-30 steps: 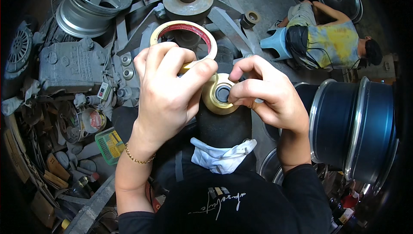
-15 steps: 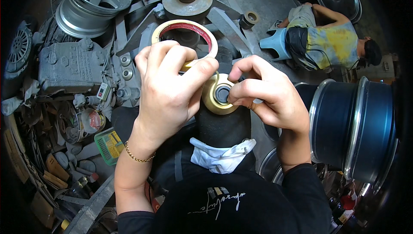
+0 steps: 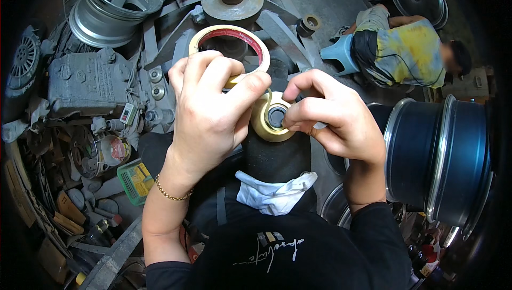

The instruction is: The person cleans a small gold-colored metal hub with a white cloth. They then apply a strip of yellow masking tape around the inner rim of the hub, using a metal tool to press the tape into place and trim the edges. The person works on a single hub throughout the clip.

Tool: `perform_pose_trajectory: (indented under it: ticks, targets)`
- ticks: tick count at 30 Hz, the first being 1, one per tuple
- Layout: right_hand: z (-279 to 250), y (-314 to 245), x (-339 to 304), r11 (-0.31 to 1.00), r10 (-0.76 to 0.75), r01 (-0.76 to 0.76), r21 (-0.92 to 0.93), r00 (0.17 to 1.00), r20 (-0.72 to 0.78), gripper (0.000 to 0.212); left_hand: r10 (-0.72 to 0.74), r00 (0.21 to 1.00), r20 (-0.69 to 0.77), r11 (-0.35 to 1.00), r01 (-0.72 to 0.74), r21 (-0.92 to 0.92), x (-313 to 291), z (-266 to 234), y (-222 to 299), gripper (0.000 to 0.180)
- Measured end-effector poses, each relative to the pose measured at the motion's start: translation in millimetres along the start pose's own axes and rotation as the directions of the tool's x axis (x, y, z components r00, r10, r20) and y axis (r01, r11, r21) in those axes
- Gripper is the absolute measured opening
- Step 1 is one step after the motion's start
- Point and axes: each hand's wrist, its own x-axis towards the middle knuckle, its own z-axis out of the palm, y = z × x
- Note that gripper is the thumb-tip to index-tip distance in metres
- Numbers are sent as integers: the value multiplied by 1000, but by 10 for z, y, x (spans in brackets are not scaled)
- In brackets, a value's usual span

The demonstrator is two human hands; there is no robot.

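Observation:
My left hand [image 3: 213, 103] is closed around the near side of a roll of masking tape [image 3: 200, 35], whose inner core is red. From the roll a narrow strip of tape [image 3: 269, 101] runs down to a tape-wrapped round part [image 3: 272, 135] with a dark hole in its middle. My right hand [image 3: 333, 117] pinches that part's rim with thumb and fingers beside the hole. Under it is a thick black cylinder-like surface [image 3: 277, 156]. A crumpled white cloth [image 3: 274, 194] lies across it, close to my body.
Dark blue wheel rims [image 3: 416, 151] stand at the right. A silver rim [image 3: 106, 10] and a grey metal housing [image 3: 88, 85] are at the left, above a green basket [image 3: 132, 186]. A metal stand [image 3: 229, 7] is ahead. Another person [image 3: 408, 53] sits on a blue stool farther off.
My hands and the tape stay almost still. At the far right, the other person's torso and head have shifted slightly.

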Motion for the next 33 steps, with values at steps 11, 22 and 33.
perform_pose_trajectory:
  ticks: [11, 22, 33]
  targets:
    - [-21, 23, -22, 999, 2, -1, 39, 1000, -11, 18, -10, 1000, 6, 1000, 10, -10, -33, -4, 10, 27]
    - [-33, 35, -27, 999, -33, 34, 40, 999, -25, 21, -15, 1000, 12, 1000, 15, -14, -43, -15, 22, 29]
    - [-34, 49, -47, 998, -32, 34, 61, 999, -33, 25, -12, 1000, 23, 1000, 12, -17, -42, -23, 20, 28]
